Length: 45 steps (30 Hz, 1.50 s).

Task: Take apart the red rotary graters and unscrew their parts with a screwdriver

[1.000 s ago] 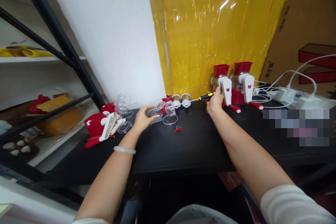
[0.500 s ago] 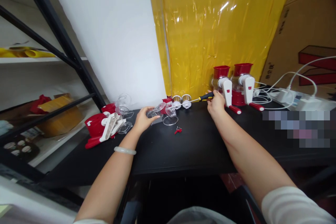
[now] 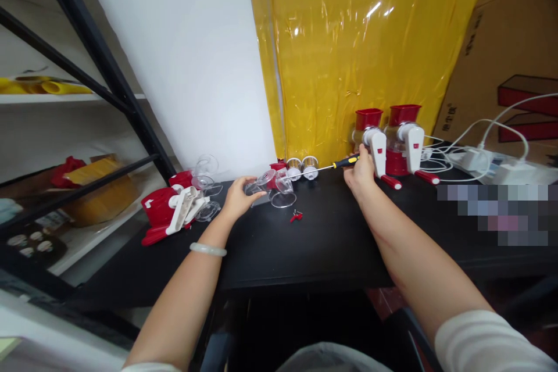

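Observation:
My left hand (image 3: 240,197) is closed round a clear plastic grater body (image 3: 265,179), which lies on its side on the black table. In my right hand (image 3: 360,173) is a screwdriver (image 3: 346,161) with a black and yellow handle. Its long shaft points left, and the tip reaches the clear body; exactly what it touches there is too small to tell. Just in front lie small red parts (image 3: 296,217) and what look like screws. Behind the clear body are a red part (image 3: 277,165) and two drum graters (image 3: 310,167) with white ends.
Two assembled red and white rotary graters (image 3: 405,139) stand at the right, beside white cables and a power strip (image 3: 492,165). Red bases and white cranks (image 3: 183,209) lie at the left with clear parts (image 3: 208,212). A black-framed shelf (image 3: 126,99) borders the left side.
The screwdriver's handle has shifted slightly to the right with my right hand. My left hand and the clear body look the same.

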Tool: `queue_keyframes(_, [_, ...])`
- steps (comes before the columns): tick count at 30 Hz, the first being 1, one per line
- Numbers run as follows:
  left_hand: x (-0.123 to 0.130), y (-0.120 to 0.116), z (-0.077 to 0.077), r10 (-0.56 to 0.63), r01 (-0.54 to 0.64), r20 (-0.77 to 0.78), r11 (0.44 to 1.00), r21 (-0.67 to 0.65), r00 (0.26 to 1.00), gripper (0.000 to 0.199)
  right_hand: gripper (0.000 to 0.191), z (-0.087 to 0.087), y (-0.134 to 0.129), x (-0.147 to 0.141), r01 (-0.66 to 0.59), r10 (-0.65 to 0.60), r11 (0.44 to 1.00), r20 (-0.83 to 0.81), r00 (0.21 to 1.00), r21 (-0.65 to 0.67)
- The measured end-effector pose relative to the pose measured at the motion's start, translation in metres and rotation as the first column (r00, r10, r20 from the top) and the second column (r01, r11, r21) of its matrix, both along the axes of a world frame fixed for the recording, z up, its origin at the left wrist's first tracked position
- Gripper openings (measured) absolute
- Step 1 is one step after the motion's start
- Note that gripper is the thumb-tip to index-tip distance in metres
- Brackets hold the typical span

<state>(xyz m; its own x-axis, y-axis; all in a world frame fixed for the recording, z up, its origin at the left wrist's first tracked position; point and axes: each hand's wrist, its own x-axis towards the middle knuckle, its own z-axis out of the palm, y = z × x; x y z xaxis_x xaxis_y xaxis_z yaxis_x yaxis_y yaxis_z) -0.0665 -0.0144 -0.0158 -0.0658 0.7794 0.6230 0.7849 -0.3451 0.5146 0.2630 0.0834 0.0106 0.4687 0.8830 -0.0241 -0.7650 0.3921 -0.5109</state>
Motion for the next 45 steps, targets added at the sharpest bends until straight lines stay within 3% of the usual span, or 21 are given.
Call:
queue_keyframes(4, [0.000,0.000,0.001,-0.005,0.005,0.001,1.000,-0.002,1.000,0.055,0.038,0.000,0.001,0.002,0.041,-0.042,0.999,-0.024,0.999,-0.033])
queue_keyframes(14, [0.000,0.000,0.001,0.002,-0.002,0.001,1.000,-0.013,1.000,0.054,0.031,0.001,-0.001,0.001,-0.070,0.071,0.997,-0.053,0.996,0.026])
queue_keyframes(19, [-0.002,0.001,-0.001,0.000,0.000,0.002,1.000,-0.010,1.000,0.055,0.016,0.003,-0.005,0.004,-0.196,0.201,0.973,-0.034,0.979,0.122])
queue_keyframes(25, [-0.002,0.001,-0.001,-0.003,0.003,0.007,1.000,-0.002,1.000,0.054,0.019,0.003,-0.010,0.008,-0.314,0.331,0.935,-0.084,0.940,0.167])
queue_keyframes(30, [0.001,-0.001,0.001,-0.008,0.008,0.007,1.000,-0.008,1.000,0.053,0.033,0.002,-0.006,0.003,-0.230,0.234,0.972,-0.107,0.966,0.043])
queue_keyframes(35, [0.002,-0.001,0.001,-0.010,0.010,0.011,1.000,-0.003,1.000,0.053,0.033,-0.001,-0.002,-0.002,-0.040,0.041,0.999,0.063,0.997,-0.026])
queue_keyframes(45, [-0.001,0.001,-0.001,-0.022,0.022,0.012,1.000,0.007,1.000,0.053,0.034,-0.004,-0.001,0.001,-0.098,0.097,0.995,0.035,0.995,0.018])
